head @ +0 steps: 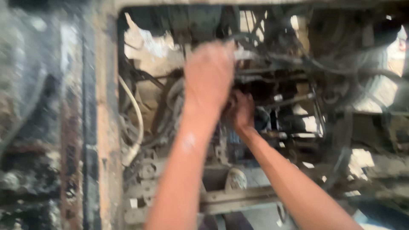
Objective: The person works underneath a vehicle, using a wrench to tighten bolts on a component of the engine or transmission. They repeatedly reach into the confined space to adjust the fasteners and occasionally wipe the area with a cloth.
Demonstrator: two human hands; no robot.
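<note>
engine parts [255, 106], dark, greasy and blurred, sit deep in the open bay among black hoses [324, 64] and one pale hose [137, 115]. two hands reach in: the left hand [208, 76] lies over the parts, the right hand [243, 111] below; whether either grip holds anything i cannot tell. one rusty frame rail [106, 127] stands at left.

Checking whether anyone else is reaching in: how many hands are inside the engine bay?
2. The left hand is raised at the top centre; the right hand is lower, just beside it. Others may be hidden.
</note>
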